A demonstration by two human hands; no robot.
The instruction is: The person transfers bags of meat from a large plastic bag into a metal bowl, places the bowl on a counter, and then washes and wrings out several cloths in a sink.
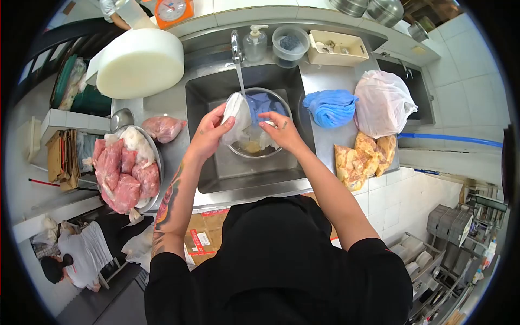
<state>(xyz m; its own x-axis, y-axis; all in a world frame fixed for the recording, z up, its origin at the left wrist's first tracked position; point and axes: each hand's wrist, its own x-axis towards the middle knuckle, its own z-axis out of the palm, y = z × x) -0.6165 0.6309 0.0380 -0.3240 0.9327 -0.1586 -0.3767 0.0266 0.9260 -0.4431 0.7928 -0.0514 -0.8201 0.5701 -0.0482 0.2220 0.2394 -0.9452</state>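
Observation:
My left hand (208,130) is closed around a limp white cloth (236,111), held up over the left side of a round metal bowl (260,156) in the sink. With thumb and fingers pinched, my right hand (283,129) grips whitish material at the bowl's right side; it looks like part of the same cloth, though I cannot be sure. Water runs from the faucet (235,46) down beside the cloth into the bowl. Blue material (264,103) lies in the bowl, with something yellowish near its bottom.
Around the sink (227,176) are a tray of bagged raw meat (124,179), another meat bag (163,129), a large white block (141,65), blue cloth (330,108), a white plastic bag (383,103), bagged yellowish food (363,157), and a soap pump (255,43). A person (86,252) is at lower left.

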